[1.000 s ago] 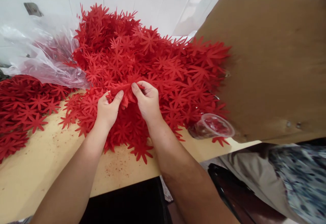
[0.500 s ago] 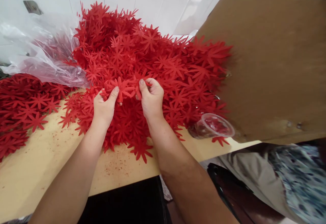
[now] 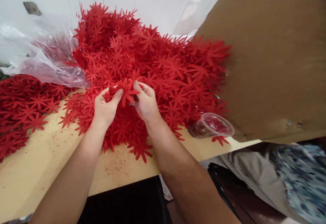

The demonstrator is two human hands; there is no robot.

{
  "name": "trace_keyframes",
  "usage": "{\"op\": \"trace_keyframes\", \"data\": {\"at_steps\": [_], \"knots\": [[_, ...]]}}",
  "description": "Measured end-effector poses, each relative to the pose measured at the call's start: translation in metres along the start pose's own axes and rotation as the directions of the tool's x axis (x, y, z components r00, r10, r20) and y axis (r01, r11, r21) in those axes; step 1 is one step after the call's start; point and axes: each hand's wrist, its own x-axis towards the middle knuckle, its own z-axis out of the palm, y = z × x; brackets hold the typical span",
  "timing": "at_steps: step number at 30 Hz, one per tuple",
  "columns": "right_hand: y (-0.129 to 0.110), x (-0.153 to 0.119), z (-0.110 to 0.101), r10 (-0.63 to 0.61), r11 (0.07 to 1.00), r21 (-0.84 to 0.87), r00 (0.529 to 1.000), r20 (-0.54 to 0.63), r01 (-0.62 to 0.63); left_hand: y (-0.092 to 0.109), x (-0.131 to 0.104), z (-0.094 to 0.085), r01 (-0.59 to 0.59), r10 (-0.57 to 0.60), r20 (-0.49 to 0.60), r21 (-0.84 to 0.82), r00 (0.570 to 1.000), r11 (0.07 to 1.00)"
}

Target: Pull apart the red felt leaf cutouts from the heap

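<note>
A large heap of red star-shaped pieces (image 3: 152, 61) covers the middle of the tabletop. Over its front part, my left hand (image 3: 105, 108) pinches a red flower-like piece (image 3: 126, 91) between thumb and fingers. My right hand (image 3: 146, 101) is closed at the right side of the same piece, its thumb and fingertips pressed together on its edge. Both hands are close together, a short gap apart. Whether one piece or a small stack is held, I cannot tell.
Beside the heap lies a clear plastic cup (image 3: 216, 125) on its side. A brown board (image 3: 270, 64) stands at the right. Left are a plastic bag (image 3: 48, 61) and more red pieces (image 3: 25, 105). A seated person's patterned clothing (image 3: 303, 180) shows at lower right.
My right hand has moved left and slightly down, closer to my left hand. The held red piece has turned and shifted slightly right.
</note>
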Motion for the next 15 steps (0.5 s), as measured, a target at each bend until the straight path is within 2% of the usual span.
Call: {"op": "trace_keyframes", "data": {"at_steps": [2, 5, 7, 10, 13, 15], "knots": [[0.003, 0.003, -0.003, -0.024, 0.999, -0.030, 0.998, -0.057, 0.023, -0.001, 0.001, -0.001, -0.003, 0.003, -0.024, 0.012, 1.000, 1.000], [0.008, 0.008, -0.010, -0.118, 0.987, -0.129, 0.979, -0.167, 0.097, -0.004, 0.004, -0.006, -0.003, 0.013, -0.140, 0.074, 0.990, 0.997], [0.010, 0.010, -0.012, -0.172, 0.974, -0.175, 0.969, -0.178, 0.141, -0.005, 0.007, -0.010, 0.001, 0.030, -0.202, 0.149, 0.979, 0.989], [0.012, 0.006, -0.007, -0.156, 0.971, -0.191, 0.986, -0.066, 0.140, -0.004, 0.008, -0.013, -0.011, 0.061, -0.198, 0.244, 0.978, 0.970], [0.009, -0.002, 0.003, -0.093, 0.968, -0.225, 0.991, 0.100, 0.113, -0.003, 0.007, -0.012, -0.030, 0.061, -0.106, 0.272, 0.993, 0.962], [0.005, -0.005, 0.008, -0.090, 0.963, -0.242, 0.988, 0.125, 0.118, -0.004, 0.006, -0.011, -0.064, 0.088, -0.071, 0.285, 0.994, 0.956]]}}
